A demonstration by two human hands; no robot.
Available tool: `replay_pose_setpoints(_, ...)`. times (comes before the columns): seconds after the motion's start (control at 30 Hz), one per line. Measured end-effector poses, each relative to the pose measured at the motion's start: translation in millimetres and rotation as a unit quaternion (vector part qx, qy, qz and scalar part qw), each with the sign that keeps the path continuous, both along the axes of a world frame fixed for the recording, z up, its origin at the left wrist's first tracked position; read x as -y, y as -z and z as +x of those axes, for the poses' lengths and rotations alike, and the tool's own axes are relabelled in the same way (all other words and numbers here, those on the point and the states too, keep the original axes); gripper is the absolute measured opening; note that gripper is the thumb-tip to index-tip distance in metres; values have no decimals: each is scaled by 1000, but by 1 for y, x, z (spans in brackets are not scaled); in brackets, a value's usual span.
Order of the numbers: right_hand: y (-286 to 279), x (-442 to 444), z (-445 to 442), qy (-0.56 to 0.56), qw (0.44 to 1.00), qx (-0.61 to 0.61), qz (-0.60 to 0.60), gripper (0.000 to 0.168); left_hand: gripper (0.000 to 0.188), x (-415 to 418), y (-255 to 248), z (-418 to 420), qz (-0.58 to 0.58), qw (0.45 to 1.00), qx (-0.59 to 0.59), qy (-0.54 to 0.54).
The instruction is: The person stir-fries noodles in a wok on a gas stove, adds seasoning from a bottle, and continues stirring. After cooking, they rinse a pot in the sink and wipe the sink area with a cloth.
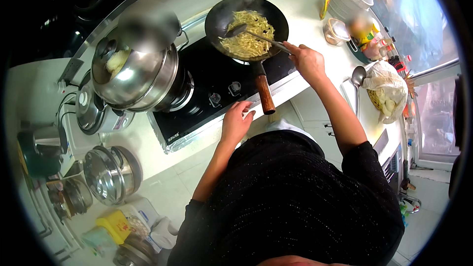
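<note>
A dark wok [218, 18] with a wooden handle [264, 94] sits on the right burner of a black glass gas hob [201, 64]. Shredded pale yellow-green food [255, 22] lies in it. My right hand [309, 62] is closed around the handle of a metal spatula [236, 30], whose blade rests among the shreds. Left of the wok handle, my left hand [236, 120] hovers by the hob's front edge with fingers apart and slightly curled, holding nothing.
A large lidded steel steamer pot [144, 77] stands on the left burner. An electric cooker [88, 107] and a lidded steel pot [111, 173] are further left. On the right counter are a ladle [358, 77], a cloth-covered basket [386, 92], a plastic container [335, 31] and several bottles [386, 46].
</note>
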State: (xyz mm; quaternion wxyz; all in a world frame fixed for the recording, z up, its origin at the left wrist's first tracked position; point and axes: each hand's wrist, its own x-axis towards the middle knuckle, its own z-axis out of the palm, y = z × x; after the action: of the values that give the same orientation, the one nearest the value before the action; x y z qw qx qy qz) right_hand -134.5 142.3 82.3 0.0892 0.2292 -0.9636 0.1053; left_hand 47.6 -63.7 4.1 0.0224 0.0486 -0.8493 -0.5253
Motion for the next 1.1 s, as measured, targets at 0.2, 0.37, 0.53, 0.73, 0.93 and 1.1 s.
replay_pose_setpoints(0.2, 20, 10, -22, 78, 996, -50, -2, 41, 27, 0, -3, 1, 0, 1000, 12, 7)
replay_pose_setpoints(0.37, 20, 14, -5, 81, 996, 19, 23, 41, 27, 3, -1, 8, 17, 1000, 14, -12)
replay_pose_setpoints(0.53, 16, 30, 2, 64, 998, -8, -27, 37, 27, 4, 1, 13, 26, 999, 31, -8)
replay_pose_setpoints(0.73, 26, 42, -1, 51, 990, 86, -97, 40, 28, 4, 1, 18, 35, 999, 29, -3)
replay_pose_setpoints(0.93, 6, 18, 0, 38, 999, 4, 12, 42, 29, 6, 10, 31, 39, 998, 57, -5)
replay_pose_setpoints(1.1, 31, 37, -21, 98, 995, -20, -2, 42, 29, 2, 0, 30, 39, 998, 52, -6)
